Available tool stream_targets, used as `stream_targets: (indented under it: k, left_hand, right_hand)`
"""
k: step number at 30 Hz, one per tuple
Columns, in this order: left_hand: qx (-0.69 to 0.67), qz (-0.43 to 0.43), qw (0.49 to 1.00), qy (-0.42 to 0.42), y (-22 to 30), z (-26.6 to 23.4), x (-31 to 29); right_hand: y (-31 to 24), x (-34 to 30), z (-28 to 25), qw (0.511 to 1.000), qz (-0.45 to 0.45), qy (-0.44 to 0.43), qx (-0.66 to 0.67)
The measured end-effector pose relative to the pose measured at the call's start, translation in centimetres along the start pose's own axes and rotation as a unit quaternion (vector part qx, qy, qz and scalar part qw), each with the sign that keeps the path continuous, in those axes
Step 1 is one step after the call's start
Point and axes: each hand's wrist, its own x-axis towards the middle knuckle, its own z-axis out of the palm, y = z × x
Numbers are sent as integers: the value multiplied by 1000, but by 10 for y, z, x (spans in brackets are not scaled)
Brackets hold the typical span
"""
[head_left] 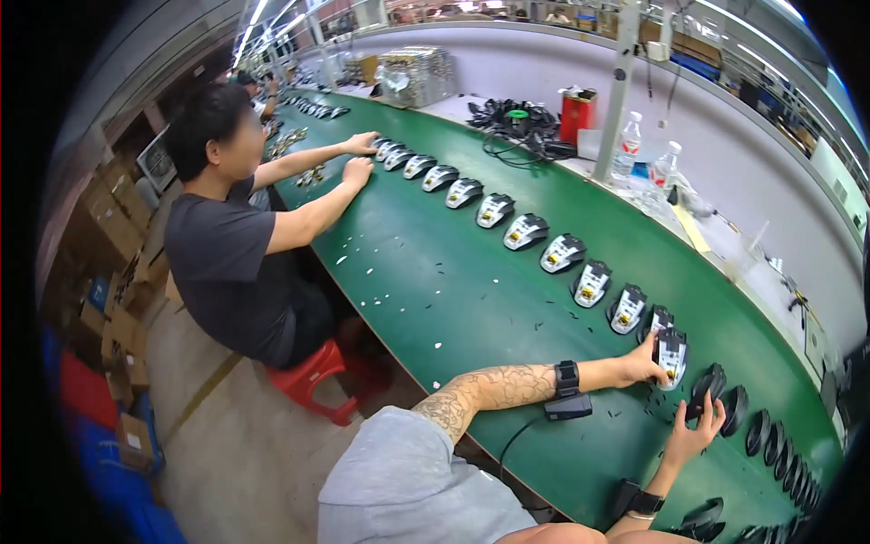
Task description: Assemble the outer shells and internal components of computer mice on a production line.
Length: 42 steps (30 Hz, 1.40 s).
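Note:
My left hand grips a partly built computer mouse by its side; the mouse is silver-white with a black front and a yellow patch. Close to its right, my right hand has its thumb and fingers around a black mouse shell. Both things are at the green bench, and the two hands are apart. Another silver-white mouse lies just beyond the one in my left hand. On the right, beside my right hand, stands a row of black shells.
A long line of similar mice runs up the green bench, which has small scraps on it. At left a co-worker on a red stool touches the line's far end. Bottles and black cables lie along the back ledge.

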Motion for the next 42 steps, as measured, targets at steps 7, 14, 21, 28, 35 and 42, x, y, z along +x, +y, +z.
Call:
stream_targets:
  k: [7,14,21,28,35,42]
  left_hand:
    - [27,45,996,75,-21,-9,-3]
    - [75,79,993,43,-31,6,-5]
    - [104,88,991,1,-29,3,-4]
    - [72,69,995,-22,-35,-3,-9]
    - [80,58,995,21,-31,3,-12]
    - [49,108,993,26,-34,-1,-18]
  right_hand:
    - [-17,-10,16,991,9,-18,129]
    - [-40,-18,20,969,41,-42,241]
    - [-42,-16,22,973,95,-77,194]
    - [-36,-23,27,968,122,-72,207]
    - [-37,-21,26,962,126,-93,223]
    - [-52,-24,32,973,99,-74,198]
